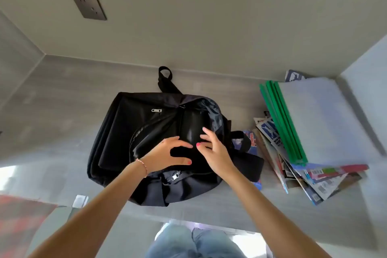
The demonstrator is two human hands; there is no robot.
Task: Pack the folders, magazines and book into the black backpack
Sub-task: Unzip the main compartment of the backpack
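The black backpack (125, 132) lies flat on the grey desk, its main compartment unzipped and gaping in the middle. My left hand (167, 154) hovers over the near side of the opening with fingers spread and thumb out. My right hand (213, 148) is just to its right, fingers relaxed and raised above the opening's edge. Neither hand holds anything. To the right lie translucent folders with green spines (310, 119) on top of a fanned pile of magazines (314, 182). A blue book or magazine (250, 140) peeks out from under the backpack's strap.
The desk (52, 111) sits in a corner, with walls behind and to the right. A dark wall socket (88, 4) is on the back wall. My jeans-clad legs (194, 241) show below the desk's front edge.
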